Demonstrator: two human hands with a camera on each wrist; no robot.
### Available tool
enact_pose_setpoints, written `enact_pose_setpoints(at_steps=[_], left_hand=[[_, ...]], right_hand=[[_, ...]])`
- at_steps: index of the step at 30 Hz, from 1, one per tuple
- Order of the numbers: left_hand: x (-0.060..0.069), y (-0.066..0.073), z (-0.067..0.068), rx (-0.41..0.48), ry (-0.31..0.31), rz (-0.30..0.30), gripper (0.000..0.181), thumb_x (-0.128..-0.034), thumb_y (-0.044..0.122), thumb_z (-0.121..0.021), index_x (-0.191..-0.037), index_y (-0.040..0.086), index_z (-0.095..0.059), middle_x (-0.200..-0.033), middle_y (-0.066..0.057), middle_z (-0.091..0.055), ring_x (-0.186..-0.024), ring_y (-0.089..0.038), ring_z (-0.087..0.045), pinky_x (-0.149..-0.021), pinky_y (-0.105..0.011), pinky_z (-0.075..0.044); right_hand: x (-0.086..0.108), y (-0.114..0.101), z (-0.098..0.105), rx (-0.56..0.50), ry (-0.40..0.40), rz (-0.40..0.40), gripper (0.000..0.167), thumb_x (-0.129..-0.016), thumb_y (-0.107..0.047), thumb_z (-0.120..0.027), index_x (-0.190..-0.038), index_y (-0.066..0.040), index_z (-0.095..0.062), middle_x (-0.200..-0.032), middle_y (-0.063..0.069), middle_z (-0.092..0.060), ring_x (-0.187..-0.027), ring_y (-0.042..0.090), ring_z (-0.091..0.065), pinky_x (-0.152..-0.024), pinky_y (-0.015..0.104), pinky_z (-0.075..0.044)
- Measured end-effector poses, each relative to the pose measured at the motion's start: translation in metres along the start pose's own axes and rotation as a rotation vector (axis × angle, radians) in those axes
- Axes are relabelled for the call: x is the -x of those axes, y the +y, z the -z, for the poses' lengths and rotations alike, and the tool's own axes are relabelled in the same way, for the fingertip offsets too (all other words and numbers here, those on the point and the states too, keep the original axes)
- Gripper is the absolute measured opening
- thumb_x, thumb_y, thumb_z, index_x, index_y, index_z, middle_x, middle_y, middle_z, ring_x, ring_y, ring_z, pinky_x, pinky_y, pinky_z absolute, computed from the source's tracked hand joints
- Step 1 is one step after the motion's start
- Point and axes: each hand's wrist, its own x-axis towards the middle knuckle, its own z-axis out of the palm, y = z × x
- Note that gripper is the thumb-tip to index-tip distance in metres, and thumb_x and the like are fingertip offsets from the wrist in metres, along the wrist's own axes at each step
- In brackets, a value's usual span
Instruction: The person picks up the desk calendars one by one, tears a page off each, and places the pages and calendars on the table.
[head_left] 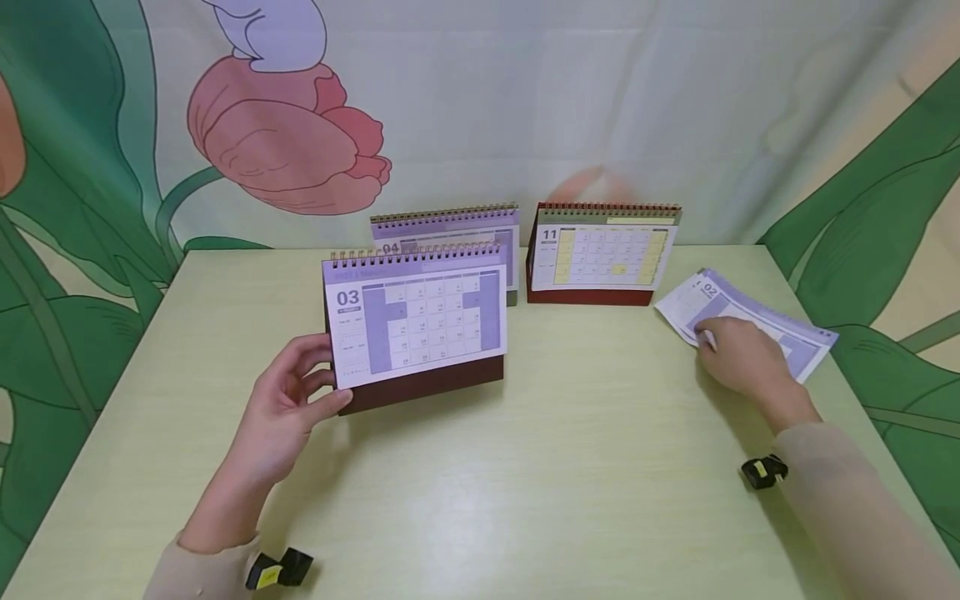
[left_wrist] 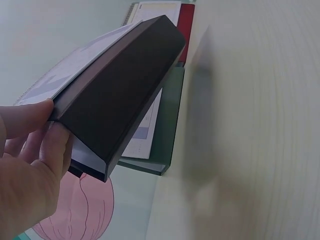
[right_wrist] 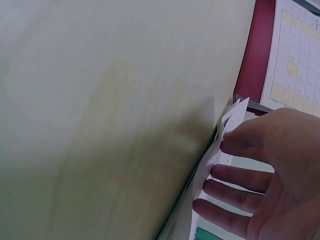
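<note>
My left hand (head_left: 281, 408) grips the lower left corner of a desk calendar (head_left: 420, 312) with page 03 facing out. Its thumb lies on the front and its fingers reach behind the brown stand. The left wrist view shows the calendar's dark base (left_wrist: 120, 85) tilted and raised off the table. At the right, my right hand (head_left: 742, 354) pinches the near edge of loose calendar sheets (head_left: 810, 337) marked 02. In the right wrist view, its fingertips touch the layered sheet edges (right_wrist: 202, 172); the index finger is partly hidden.
A calendar with page 04 (head_left: 446, 223) stands behind the held one, mostly covered by it. Right of it stands a calendar with page 11 (head_left: 607, 254) on a red base. The pale table (head_left: 570, 483) meets a printed curtain (head_left: 480, 108) at the back.
</note>
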Motion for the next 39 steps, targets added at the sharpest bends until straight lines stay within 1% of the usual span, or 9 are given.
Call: enact_pose_setpoints(at_steps=[4, 11, 16, 22, 27, 30, 32, 35, 39], left_hand=[[0.0, -0.002, 0.004, 0.016, -0.004, 0.001, 0.054, -0.0895, -0.021, -0.062, -0.137, 0.001, -0.051, -0.126, -0.007, -0.064, -0.102, -0.023, -0.064, -0.088, -0.025, -0.056], [-0.001, -0.012, 0.013, 0.086, 0.004, -0.022, 0.056, -0.087, -0.026, -0.06, -0.137, -0.001, -0.051, -0.124, -0.007, -0.065, -0.1, -0.022, -0.065, -0.084, -0.024, -0.056], [0.0, -0.019, 0.022, 0.093, 0.011, -0.032, 0.058, -0.0869, -0.027, -0.059, -0.138, -0.002, -0.05, -0.125, -0.007, -0.064, -0.102, -0.021, -0.065, -0.084, -0.023, -0.056], [0.005, -0.024, 0.043, 0.064, 0.042, -0.027, 0.06, -0.0884, -0.027, -0.057, -0.141, 0.001, -0.049, -0.129, -0.006, -0.062, -0.105, -0.021, -0.063, -0.085, -0.023, -0.056], [0.011, -0.028, 0.063, 0.064, 0.075, -0.043, 0.063, -0.0889, -0.027, -0.056, -0.144, 0.002, -0.048, -0.131, -0.006, -0.061, -0.106, -0.02, -0.062, -0.084, -0.021, -0.056], [0.015, -0.031, 0.076, 0.088, 0.101, -0.057, 0.064, -0.0882, -0.029, -0.055, -0.144, 0.001, -0.047, -0.133, -0.006, -0.061, -0.108, -0.019, -0.063, -0.085, -0.021, -0.056], [0.016, -0.034, 0.085, 0.101, 0.123, -0.061, 0.065, -0.088, -0.029, -0.055, -0.144, 0.002, -0.046, -0.134, -0.006, -0.061, -0.109, -0.018, -0.063, -0.084, -0.021, -0.056], [0.019, -0.038, 0.097, 0.121, 0.164, -0.05, 0.066, -0.0882, -0.029, -0.056, -0.145, 0.004, -0.046, -0.136, -0.005, -0.06, -0.11, -0.017, -0.063, -0.082, -0.02, -0.056], [0.02, -0.042, 0.111, 0.157, 0.217, -0.035, 0.068, -0.0876, -0.029, -0.057, -0.144, 0.008, -0.049, -0.133, -0.003, -0.062, -0.107, -0.015, -0.064, -0.08, -0.019, -0.056]], right_hand=[[0.0, 0.0, 0.001, -0.001, -0.007, 0.003, 0.036, -0.102, -0.012, -0.05, -0.128, 0.009, -0.063, -0.128, 0.033, -0.061, -0.123, 0.053, -0.053, -0.097, 0.067, -0.044], [0.003, -0.004, 0.007, -0.021, -0.026, 0.001, 0.04, -0.101, -0.014, -0.053, -0.131, 0.011, -0.058, -0.13, 0.034, -0.058, -0.124, 0.053, -0.051, -0.1, 0.067, -0.042], [0.006, -0.009, 0.013, -0.043, -0.003, 0.01, 0.043, -0.102, -0.016, -0.053, -0.136, 0.011, -0.054, -0.136, 0.035, -0.053, -0.129, 0.054, -0.046, -0.104, 0.067, -0.038], [0.008, -0.013, 0.018, -0.062, 0.031, 0.049, 0.044, -0.103, -0.017, -0.056, -0.137, 0.011, -0.054, -0.138, 0.034, -0.052, -0.131, 0.053, -0.044, -0.107, 0.067, -0.035], [0.012, -0.019, 0.019, -0.084, 0.019, 0.05, 0.045, -0.103, -0.019, -0.057, -0.138, 0.009, -0.054, -0.141, 0.033, -0.05, -0.134, 0.052, -0.042, -0.109, 0.066, -0.034], [0.014, -0.022, 0.019, -0.084, 0.012, 0.069, 0.045, -0.103, -0.018, -0.058, -0.138, 0.009, -0.054, -0.141, 0.034, -0.05, -0.133, 0.052, -0.042, -0.108, 0.066, -0.034], [0.015, -0.024, 0.019, -0.083, 0.022, 0.091, 0.043, -0.103, -0.017, -0.059, -0.136, 0.01, -0.055, -0.138, 0.035, -0.052, -0.131, 0.053, -0.045, -0.107, 0.065, -0.036], [0.017, -0.026, 0.019, -0.081, 0.039, 0.125, 0.041, -0.102, -0.015, -0.06, -0.133, 0.011, -0.057, -0.134, 0.034, -0.055, -0.128, 0.052, -0.049, -0.105, 0.064, -0.039], [0.019, -0.026, 0.018, -0.08, 0.037, 0.145, 0.039, -0.102, -0.015, -0.061, -0.132, 0.01, -0.059, -0.132, 0.033, -0.058, -0.127, 0.05, -0.051, -0.104, 0.063, -0.04]])
